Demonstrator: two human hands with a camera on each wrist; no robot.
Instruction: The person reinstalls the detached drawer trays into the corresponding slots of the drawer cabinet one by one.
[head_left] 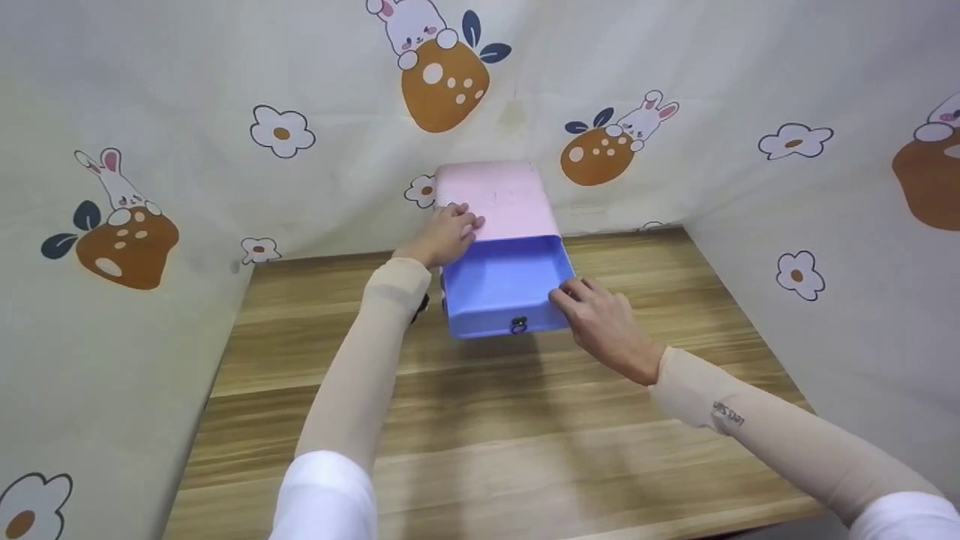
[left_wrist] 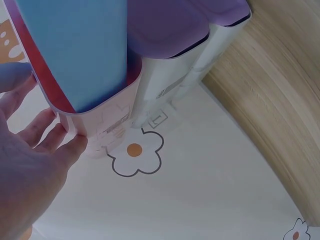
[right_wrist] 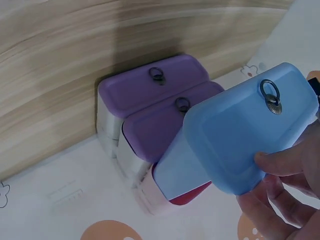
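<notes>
A small drawer cabinet has a pink top casing (head_left: 499, 196) with a light-blue drawer (head_left: 506, 279) pulled well out of it, bare inside. My left hand (head_left: 446, 232) rests on the casing's front left corner; in the left wrist view its fingertips (left_wrist: 74, 145) press the pink outer surface by the opening. My right hand (head_left: 609, 326) pinches the drawer's front right corner, thumb on the front panel and fingers round the edge in the right wrist view. A dark ring pull (right_wrist: 270, 92) hangs on the blue front, untouched.
Under the pink tier are two white tiers with pushed-in purple drawers (right_wrist: 150, 82), each with a ring pull. The cabinet stands at the back of a wood-grain table (head_left: 480, 450), against a pale cloth backdrop (head_left: 337, 180) printed with rabbits and flowers.
</notes>
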